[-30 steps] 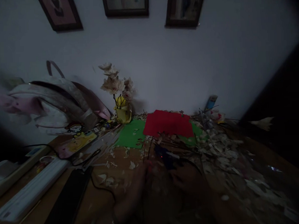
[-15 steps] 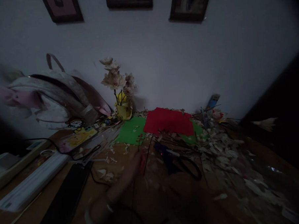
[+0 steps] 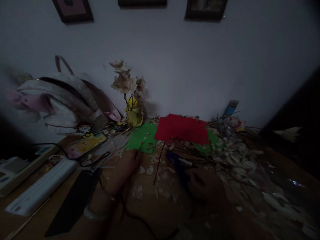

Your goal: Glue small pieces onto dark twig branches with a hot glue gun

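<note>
My left hand is closed in a pinch on a thin dark stem with a small reddish tip, at the near edge of the green paper. My right hand is closed at the handle of a dark blue glue gun, which lies on the table with a small red light lit. The fingers there are dim and partly hidden. Between my hands, a loose dark stem lies among pale petal scraps. Red paper overlaps the green sheets.
At the back stands a yellow pot of dried-petal flowers, beside a pale backpack. A phone, a white box and a power strip lie left. Heaped petals cover the right. A cable crosses the front.
My left hand has moved left and away from me with the stem. My right hand has come into clear view at the glue gun's handle. The view has shifted slightly.
</note>
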Tool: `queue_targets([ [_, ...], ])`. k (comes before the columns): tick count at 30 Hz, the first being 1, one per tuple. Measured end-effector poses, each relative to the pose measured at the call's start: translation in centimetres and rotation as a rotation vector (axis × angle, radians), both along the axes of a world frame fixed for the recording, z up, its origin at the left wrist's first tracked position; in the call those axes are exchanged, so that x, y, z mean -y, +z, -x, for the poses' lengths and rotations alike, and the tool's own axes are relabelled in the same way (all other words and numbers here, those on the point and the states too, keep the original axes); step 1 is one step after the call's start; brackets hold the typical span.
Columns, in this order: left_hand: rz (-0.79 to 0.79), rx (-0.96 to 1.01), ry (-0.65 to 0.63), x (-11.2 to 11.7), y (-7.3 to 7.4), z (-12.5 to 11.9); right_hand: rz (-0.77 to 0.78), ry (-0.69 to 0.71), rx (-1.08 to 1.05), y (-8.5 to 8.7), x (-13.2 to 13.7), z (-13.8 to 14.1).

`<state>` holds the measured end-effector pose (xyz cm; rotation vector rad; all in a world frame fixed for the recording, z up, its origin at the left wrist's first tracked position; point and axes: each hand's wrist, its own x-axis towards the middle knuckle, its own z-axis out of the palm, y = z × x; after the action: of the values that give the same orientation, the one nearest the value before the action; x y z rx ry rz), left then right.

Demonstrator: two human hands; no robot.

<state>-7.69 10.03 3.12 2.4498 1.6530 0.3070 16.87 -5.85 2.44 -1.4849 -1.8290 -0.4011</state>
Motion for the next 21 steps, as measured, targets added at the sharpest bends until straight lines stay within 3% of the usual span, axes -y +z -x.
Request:
queue_targets([
  [5, -0.006, -0.105, 0.055, -0.5, 1.1, 0.8, -0.028, 0.011, -0.045, 0.3, 0.1, -0.4],
  [10, -0.024, -0.177, 0.082, -0.7, 1.7, 1.3, 0.038, -0.062, -0.005, -0.1, 0.1, -0.2],
  [13, -0.111, -0.134, 0.044, -0.3, 1.9, 0.9, 0.097, -0.096, 0.031, -0.3, -0.2, -0.5],
  [15, -0.126, -0.062, -0.072, 0.2, 2.0, 0.3, 0.108, -0.113, 0.003, 0.0, -0.2, -1.0],
  [19, 0.056, 0.045, -0.484, 1.1, 2.1, -0.6, 0.078, -0.13, -0.071, 0.8, 0.3, -2.1],
  [21, 0.125, 0.08, -0.592, 1.3, 1.8, -0.8, 0.034, -0.117, -0.083, 0.7, 0.8, -2.2],
])
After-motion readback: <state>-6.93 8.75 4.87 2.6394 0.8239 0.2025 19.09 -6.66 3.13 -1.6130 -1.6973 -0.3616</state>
